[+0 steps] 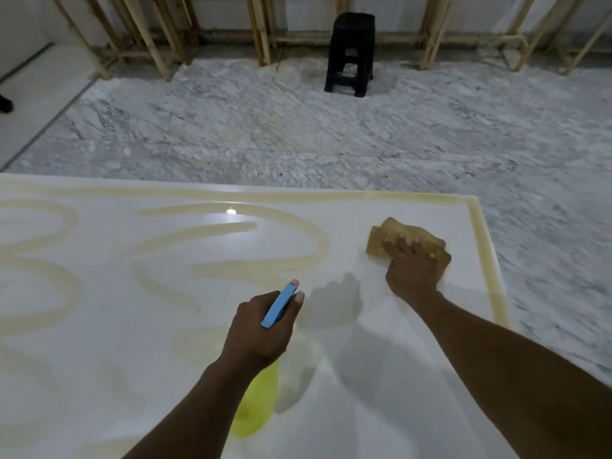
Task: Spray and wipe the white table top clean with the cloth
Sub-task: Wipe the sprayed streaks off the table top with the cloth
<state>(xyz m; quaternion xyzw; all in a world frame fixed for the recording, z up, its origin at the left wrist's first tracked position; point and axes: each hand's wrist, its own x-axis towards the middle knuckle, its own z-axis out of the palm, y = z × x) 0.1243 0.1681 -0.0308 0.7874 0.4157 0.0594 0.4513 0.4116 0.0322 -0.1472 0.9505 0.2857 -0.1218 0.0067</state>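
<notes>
Currently, head view, looking down over a glossy white table top (99,359) that fills the lower half of the view.

Left hand (261,329): over the middle of the table, near side. Fingers curled tight round the neck of a translucent yellow-green plastic spray bottle (280,304) with a blue trigger head and pink nozzle tip. Nozzle points away and a little right. One fingertip shows just beside the blue head. The bottle body hangs below the wrist, above the surface; whether it touches the table cannot be told.

Right hand (410,266): near the far right corner of the table. Palm down, fingers (402,240) straight and slightly spread, pressing flat on a tan folded cloth (390,233). The cloth lies on the table top, showing beyond the fingertips and on both sides of the hand. Thumb not visible.

Surface: pale yellow curved streaks (318,246) loop across the left and centre of the top, and a straight band of the same colour runs along the far and right edges. The patch between the two hands looks plain white, with the hands' shadows on it. A bright light reflection sits near the far edge.

Beyond the table: grey-veined marble floor (298,127); a black plastic stool (351,54) standing well apart from the table; bare wooden frames (159,38) along the back wall.
</notes>
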